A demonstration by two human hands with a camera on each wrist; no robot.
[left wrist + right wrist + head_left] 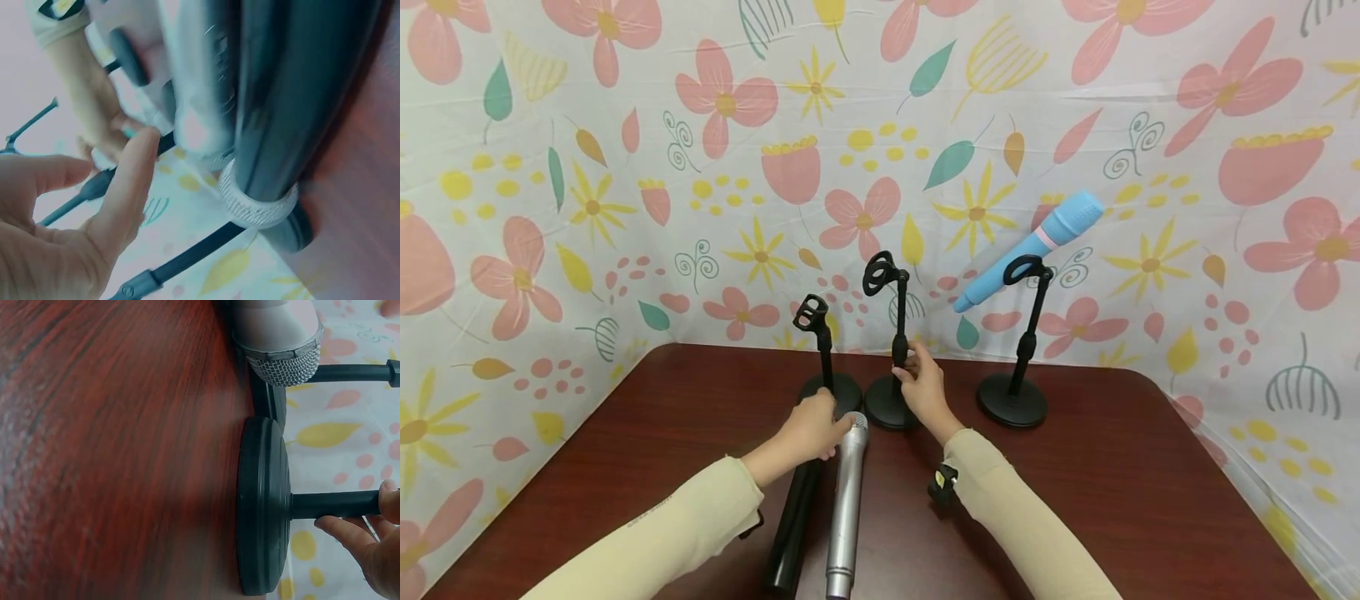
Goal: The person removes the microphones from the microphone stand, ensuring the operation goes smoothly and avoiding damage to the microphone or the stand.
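Observation:
My right hand [925, 387] pinches the pole of the middle black microphone stand [900, 321] between thumb and fingers; the right wrist view shows this stand's round base [265, 506] on the table. My left hand [811, 429] hovers over two microphones, and in the left wrist view its thumb and finger [128, 187] are spread, with nothing between them. Under it lie a silver microphone [847, 508] and, to its left, a black microphone [792, 533], whose head is hidden by the hand in the head view. A left microphone stand [826, 362], its clip vacant, stands behind that hand.
At the right, another black stand [1027, 346] carries a tilted blue microphone [1071, 218] in its clip. The dark red wooden table [1120, 492] meets a flower-patterned cloth [857, 108] along its back edge.

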